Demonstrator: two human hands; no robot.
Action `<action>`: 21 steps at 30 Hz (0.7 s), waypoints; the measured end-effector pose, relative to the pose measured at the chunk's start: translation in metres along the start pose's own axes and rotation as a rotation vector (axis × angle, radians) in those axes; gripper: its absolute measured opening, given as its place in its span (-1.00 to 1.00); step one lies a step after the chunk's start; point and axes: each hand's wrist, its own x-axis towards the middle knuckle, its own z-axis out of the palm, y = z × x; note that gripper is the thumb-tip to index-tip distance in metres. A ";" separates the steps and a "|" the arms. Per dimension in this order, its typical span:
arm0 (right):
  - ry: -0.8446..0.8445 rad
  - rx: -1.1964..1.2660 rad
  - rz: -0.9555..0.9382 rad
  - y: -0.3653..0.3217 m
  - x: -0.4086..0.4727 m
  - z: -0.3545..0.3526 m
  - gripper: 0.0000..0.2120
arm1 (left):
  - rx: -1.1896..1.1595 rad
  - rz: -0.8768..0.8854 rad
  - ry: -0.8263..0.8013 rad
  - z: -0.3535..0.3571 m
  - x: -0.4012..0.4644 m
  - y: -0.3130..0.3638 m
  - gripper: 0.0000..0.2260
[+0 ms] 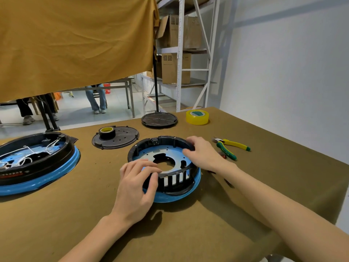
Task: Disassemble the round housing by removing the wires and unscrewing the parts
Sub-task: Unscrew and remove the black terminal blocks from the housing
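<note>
Two bare hands work on the round housing [166, 163], which sits near the middle of the brown-covered table [264, 186]. It has a black ribbed wall, a blue ring around its base and a blue plate inside with a large central hole. The left hand [137, 188] grips the near-left rim, thumb on the outside against the blue ring, fingers curled over the black wall toward the inside. The right hand [202, 154] grasps the far-right rim, fingertips hooked over the top edge of the wall.

At the far left of the table lies a second, larger housing [37, 163] of the same kind, black with a blue ring, with white wires [26, 156] loose inside it. Between the two housings, a little farther off, a flat black cover [122, 140] with small holes lies on the table, and a black roll of tape [107, 132] with a yellow core stands on its left part. Farther away, near the table's far edge, rests a black round base [159, 120] with a thin black pole rising from it, and just right of it a yellow roll of tape [197, 117]. Right of the right hand lie pliers [230, 148] with yellow-and-green handles. A mustard cloth [75, 44] hangs above the far left side, and metal shelving [181, 53] with cardboard boxes stands beyond the table.
</note>
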 end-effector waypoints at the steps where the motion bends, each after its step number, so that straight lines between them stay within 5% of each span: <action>1: -0.005 -0.036 -0.004 0.001 -0.002 0.003 -0.56 | -0.001 -0.036 0.021 -0.002 0.000 -0.002 -0.70; 9: -0.294 0.228 -0.096 0.009 0.002 -0.029 -0.45 | -0.041 0.113 -0.004 -0.014 0.000 0.004 -0.71; 13: -0.292 0.221 -0.104 0.008 0.002 -0.024 -0.44 | -0.117 -0.168 0.055 -0.019 0.016 0.000 -0.80; 17: -0.297 0.204 -0.113 0.010 0.007 -0.022 -0.49 | -0.273 -0.513 -0.149 -0.023 0.040 -0.015 -0.63; 21: -0.106 -0.064 -0.134 0.003 0.020 -0.021 -0.68 | -0.124 -0.376 -0.215 -0.031 0.031 -0.018 -0.69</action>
